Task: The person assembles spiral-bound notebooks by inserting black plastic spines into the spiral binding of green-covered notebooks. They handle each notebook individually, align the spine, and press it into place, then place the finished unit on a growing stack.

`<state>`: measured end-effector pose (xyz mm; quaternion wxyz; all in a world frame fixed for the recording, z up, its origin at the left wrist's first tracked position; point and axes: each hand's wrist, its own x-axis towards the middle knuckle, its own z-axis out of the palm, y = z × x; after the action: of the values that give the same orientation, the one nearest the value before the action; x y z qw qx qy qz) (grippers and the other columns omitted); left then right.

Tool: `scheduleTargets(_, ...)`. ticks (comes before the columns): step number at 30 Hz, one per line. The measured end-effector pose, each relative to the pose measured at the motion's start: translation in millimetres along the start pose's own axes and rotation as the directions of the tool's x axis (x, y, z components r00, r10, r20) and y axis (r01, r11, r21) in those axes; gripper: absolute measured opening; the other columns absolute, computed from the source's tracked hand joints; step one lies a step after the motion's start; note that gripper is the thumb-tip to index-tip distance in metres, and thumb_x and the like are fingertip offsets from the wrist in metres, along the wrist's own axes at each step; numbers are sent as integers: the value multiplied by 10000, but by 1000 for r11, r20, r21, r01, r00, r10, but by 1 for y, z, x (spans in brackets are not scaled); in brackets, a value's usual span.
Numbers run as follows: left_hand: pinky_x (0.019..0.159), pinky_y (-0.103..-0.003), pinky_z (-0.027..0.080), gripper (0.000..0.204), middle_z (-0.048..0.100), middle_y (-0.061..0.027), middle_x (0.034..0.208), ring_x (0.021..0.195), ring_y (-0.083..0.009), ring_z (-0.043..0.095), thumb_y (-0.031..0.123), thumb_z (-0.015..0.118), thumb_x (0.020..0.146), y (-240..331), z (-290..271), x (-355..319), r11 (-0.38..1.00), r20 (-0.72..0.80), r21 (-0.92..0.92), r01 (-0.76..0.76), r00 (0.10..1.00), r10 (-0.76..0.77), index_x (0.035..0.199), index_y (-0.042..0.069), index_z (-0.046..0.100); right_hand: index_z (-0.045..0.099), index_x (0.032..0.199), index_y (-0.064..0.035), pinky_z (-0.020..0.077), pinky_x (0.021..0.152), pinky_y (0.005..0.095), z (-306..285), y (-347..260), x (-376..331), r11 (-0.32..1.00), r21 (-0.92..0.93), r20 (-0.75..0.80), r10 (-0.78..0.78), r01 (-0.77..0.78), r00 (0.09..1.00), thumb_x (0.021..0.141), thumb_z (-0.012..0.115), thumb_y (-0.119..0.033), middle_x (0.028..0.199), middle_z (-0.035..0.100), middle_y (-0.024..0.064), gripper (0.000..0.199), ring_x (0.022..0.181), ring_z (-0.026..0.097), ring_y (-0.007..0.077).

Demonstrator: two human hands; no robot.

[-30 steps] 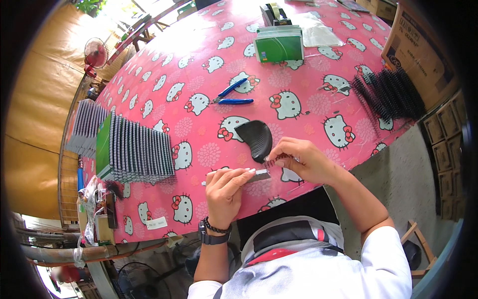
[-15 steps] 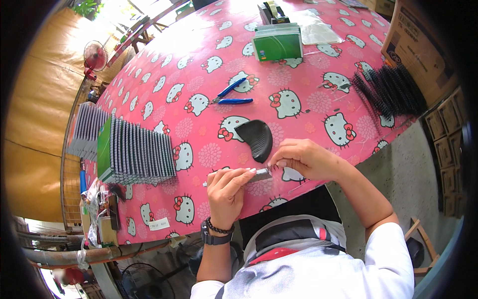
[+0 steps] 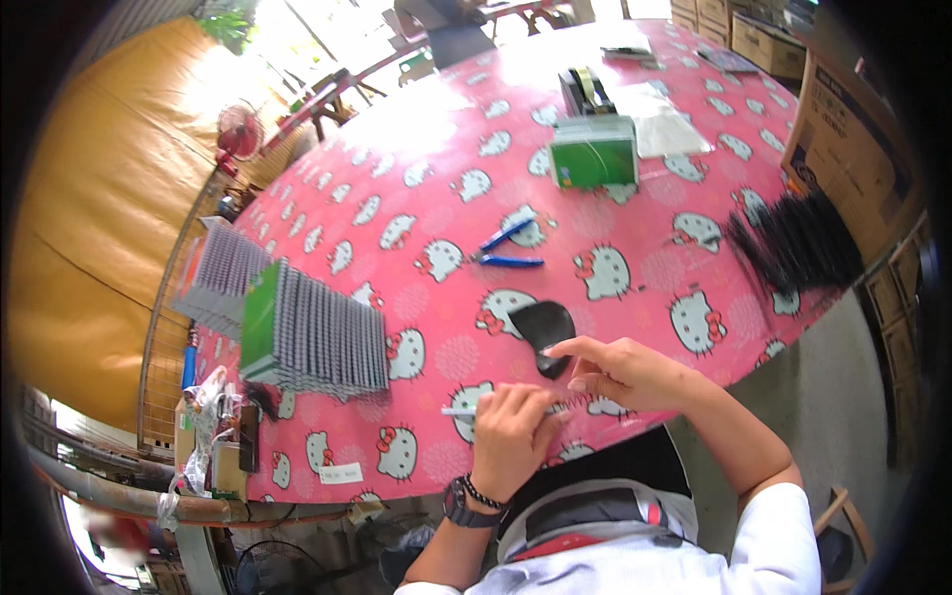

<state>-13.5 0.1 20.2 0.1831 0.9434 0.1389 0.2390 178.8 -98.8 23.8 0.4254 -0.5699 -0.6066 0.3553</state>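
My left hand (image 3: pixel 511 431) is closed over a thin, pale-edged notebook (image 3: pixel 458 411) standing edge-on near the table's front edge; the fingers hide most of it. A short dark coil (image 3: pixel 569 405) shows at its right end. Just right of it is my right hand (image 3: pixel 635 377), index finger stretched out and apart from the thumb, with nothing visible gripped. That fingertip reaches the lower part of a black, curved, half-moon-shaped piece (image 3: pixel 543 329), but contact is uncertain. Beyond lie blue-handled cutting pliers (image 3: pixel 511 262), their jaws toward the left.
Stacks of spiral-bound notebooks (image 3: pixel 332 332) with green covers stand at left. More green notebooks (image 3: pixel 593 159) and a black tape dispenser (image 3: pixel 585 92) are farther back. Black plastic coils (image 3: pixel 798 243) lie by a cardboard box (image 3: pixel 843 149) at right. A person (image 3: pixel 444 30) stands beyond the table.
My right hand has left the coil at the notebook's end, its index finger now extended toward the black piece. My left hand still holds the notebook. The whole view has shifted, showing more of the far side.
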Motion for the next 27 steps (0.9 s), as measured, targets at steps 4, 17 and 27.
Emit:
scheduleTargets(4, 746, -365, 415, 144, 631, -59, 904, 824, -255, 584, 178, 704, 789, 5, -6, 9, 995, -25, -104, 4, 1000, -6, 889, 85, 658, 544, 1216, -78, 395, 1014, 422, -20, 37, 43, 845, -500, -100, -272, 188, 957, 809, 688, -266, 1376, 462, 190, 471, 1219, 482, 347)
scheduleTargets(17, 827, -377, 476, 251, 614, -87, 1085, 956, -272, 592, 191, 710, 795, -15, -11, 0, 987, 111, -112, -116, 986, 128, 986, 44, 637, 511, 1298, -137, 377, 1003, 460, -13, 42, 67, 779, -601, 242, -37, 180, 969, 609, 800, -460, 1475, 351, 91, 814, 1213, 417, 334)
scheduleTargets(27, 830, -384, 466, 213, 646, -73, 1053, 967, -261, 602, 187, 684, 823, -12, -15, -2, 990, 134, -133, -54, 988, 72, 986, 61, 628, 485, 1316, -129, 354, 1022, 475, -8, 41, 68, 759, -621, 248, -46, 195, 968, 573, 806, -396, 1440, 359, 160, 851, 1213, 408, 365)
